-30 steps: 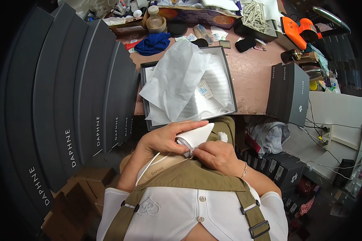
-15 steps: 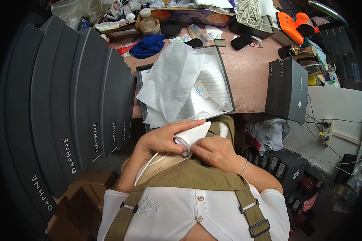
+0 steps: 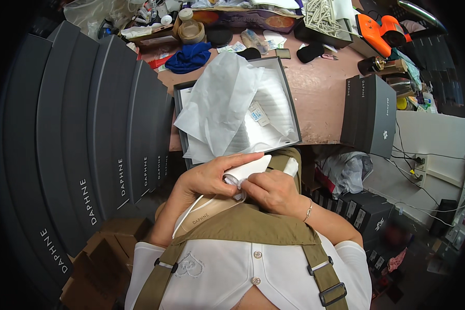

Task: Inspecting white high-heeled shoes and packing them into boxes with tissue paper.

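A white shoe with a beige insole and a thin white strap lies on my apron-covered lap, its toe pointing away from me. My left hand is wrapped round its front part, fingers along the top. Crumpled whitish, see-through material shows at the opening between my hands. My right hand is closed, its fingertips pressed at that opening; what they pinch is hidden. A white end of something sticks up behind my right hand. Beyond, an open dark shoe box holds tissue paper and ribbed white padding.
A tall row of dark shoe boxes stands at my left, and more boxes stand at the table's right. A blue cloth, a tray of white sticks and an orange tool lie at the back. Cartons sit low left.
My right hand has shifted slightly left and up against the shoe's opening. More of the white end behind it shows now. My left hand keeps its hold on the shoe.
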`<state>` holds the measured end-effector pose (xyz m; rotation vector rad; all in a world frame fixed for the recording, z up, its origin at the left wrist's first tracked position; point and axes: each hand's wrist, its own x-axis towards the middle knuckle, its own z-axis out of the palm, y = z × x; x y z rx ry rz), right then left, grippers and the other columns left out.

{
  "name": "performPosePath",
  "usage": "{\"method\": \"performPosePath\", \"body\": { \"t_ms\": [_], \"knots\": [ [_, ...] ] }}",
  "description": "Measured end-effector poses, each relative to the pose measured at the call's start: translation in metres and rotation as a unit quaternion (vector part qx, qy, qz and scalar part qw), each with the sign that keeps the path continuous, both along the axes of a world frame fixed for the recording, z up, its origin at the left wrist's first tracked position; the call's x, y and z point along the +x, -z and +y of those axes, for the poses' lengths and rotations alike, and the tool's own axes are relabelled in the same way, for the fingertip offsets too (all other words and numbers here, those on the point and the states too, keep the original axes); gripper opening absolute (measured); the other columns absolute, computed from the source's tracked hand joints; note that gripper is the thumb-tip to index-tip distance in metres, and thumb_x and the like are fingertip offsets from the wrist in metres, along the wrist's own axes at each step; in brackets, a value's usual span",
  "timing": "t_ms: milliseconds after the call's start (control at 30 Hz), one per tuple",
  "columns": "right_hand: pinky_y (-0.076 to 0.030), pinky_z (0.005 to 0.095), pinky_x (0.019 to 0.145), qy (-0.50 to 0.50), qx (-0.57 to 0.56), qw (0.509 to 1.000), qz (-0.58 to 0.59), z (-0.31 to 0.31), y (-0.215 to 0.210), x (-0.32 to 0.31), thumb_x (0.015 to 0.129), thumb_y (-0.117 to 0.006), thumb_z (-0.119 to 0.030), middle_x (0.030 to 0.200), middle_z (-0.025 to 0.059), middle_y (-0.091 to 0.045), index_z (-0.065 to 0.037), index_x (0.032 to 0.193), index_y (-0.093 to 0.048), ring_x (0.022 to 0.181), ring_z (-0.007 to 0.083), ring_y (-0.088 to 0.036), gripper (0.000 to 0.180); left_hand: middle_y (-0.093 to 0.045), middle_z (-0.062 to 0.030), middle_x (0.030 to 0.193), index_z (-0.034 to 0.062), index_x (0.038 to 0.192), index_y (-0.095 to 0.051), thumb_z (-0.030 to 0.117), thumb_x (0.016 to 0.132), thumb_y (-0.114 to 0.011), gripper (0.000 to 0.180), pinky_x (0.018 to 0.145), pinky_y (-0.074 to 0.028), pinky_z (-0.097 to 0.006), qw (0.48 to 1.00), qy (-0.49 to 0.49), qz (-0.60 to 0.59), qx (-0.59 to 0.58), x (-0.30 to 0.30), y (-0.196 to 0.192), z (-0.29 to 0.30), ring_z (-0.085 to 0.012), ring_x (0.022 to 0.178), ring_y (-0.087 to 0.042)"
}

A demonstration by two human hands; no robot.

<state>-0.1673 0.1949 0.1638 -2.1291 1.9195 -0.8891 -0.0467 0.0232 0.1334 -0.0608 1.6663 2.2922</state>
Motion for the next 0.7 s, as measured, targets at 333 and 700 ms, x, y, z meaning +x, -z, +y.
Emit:
{"method": "performPosePath", "body": {
  "t_ms": [333, 700],
  "knots": [
    [-0.045, 0.0289, 0.054, -0.017, 0.074, 0.997, 0.006, 0.012, -0.008, -0.003, 0.071, -0.062, -0.016, 0.085, 0.0, -0.061, -0.012, 0.094, -0.067, 0.063, 0.0153, -0.057, 0.024, -0.047, -0.0128, 0.138, 0.0036, 0.145, -0.035, 0.0, 0.067, -0.062, 0.082, 0.103, -0.035, -0.028, 1.0, 0.006, -0.003, -0.026, -0.002, 0.0, -0.001, -0.0192, 0.124, -0.046],
    [-0.044, 0.0287, 0.057, 0.003, 0.059, 0.995, -0.079, 0.026, -0.013, -0.011, 0.073, -0.065, -0.011, 0.08, 0.0016, -0.058, -0.012, 0.092, -0.066, 0.067, 0.0175, -0.057, 0.019, -0.042, -0.0122, 0.142, 0.0046, 0.146, -0.033, 0.001, 0.068, -0.062, 0.084, 0.105, -0.032, -0.028, 1.0, -0.022, 0.005, -0.011, 0.003, -0.003, 0.0, -0.0183, 0.128, -0.042]
  ]
}}
